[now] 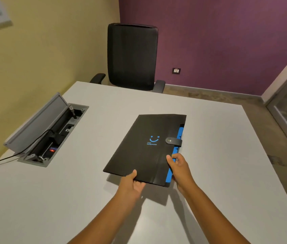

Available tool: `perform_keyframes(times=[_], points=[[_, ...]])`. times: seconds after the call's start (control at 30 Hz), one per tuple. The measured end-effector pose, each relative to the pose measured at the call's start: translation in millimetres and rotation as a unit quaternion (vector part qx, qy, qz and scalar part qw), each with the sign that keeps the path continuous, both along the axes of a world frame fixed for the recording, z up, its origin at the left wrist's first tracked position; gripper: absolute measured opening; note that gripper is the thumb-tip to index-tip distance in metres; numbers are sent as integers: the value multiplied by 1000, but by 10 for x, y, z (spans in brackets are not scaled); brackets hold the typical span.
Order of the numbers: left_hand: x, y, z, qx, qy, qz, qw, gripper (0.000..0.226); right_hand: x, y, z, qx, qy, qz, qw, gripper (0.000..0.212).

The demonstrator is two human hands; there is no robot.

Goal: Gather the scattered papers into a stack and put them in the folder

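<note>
A black folder (142, 147) with a blue smiley print and a snapped strap lies closed, its near end raised a little off the white table (218, 147). Blue dividers show along its right edge. My left hand (133, 182) holds the folder's near edge, thumb on top and fingers beneath. My right hand (178, 165) grips the near right corner, thumb on the cover and fingers around the blue edge. No loose papers are in view.
An open cable box (51, 134) with a raised grey lid is set into the table at the left, a black cable running out of it. A black office chair (132, 57) stands beyond the table's far edge.
</note>
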State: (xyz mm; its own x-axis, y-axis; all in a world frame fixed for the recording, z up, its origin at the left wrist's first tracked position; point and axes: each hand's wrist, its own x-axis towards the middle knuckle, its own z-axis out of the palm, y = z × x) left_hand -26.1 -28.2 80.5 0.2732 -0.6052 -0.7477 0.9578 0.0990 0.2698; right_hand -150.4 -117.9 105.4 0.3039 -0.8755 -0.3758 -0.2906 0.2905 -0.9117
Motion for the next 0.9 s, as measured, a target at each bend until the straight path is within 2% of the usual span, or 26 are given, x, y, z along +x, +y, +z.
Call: perform_keyframes(times=[0.13, 0.33, 0.53, 0.63, 0.7, 0.73, 0.77, 0.8, 0.83, 0.87, 0.9], points=[[459, -41, 25, 0, -63, 56, 996, 38, 15, 64, -71, 54, 2, 59, 997, 17], [1128, 176, -134, 41, -61, 137, 988, 38, -284, 211, -287, 112, 14, 56, 992, 12], [1578, 486, -362, 153, -119, 132, 972, 42, -585, 234, -532, 123, 71, 42, 989, 14], [1717, 557, -393, 142, -118, 91, 979, 46, -690, 231, -597, 126, 73, 34, 989, 12], [1793, 566, -413, 159, -160, 76, 971, 47, -747, 217, -615, 126, 78, 37, 988, 12], [1844, 572, -442, 201, -194, 64, 958, 49, -778, 213, -632, 123, 80, 41, 988, 12], [1866, 585, -467, 281, -243, 37, 928, 51, -810, 202, -671, 111, 94, 48, 988, 12], [1846, 586, -469, 385, -297, -30, 873, 52, -842, 214, -683, 92, 102, 51, 989, 12], [1779, 574, -460, 471, -359, -100, 800, 52, -865, 238, -690, 53, 116, 53, 990, 12], [1686, 553, -496, 506, -428, -136, 737, 53, -877, 258, -713, 8, 127, 48, 991, 13], [1538, 537, -514, 489, -500, -160, 697, 56, -866, 263, -729, -38, 143, 41, 988, 15]])
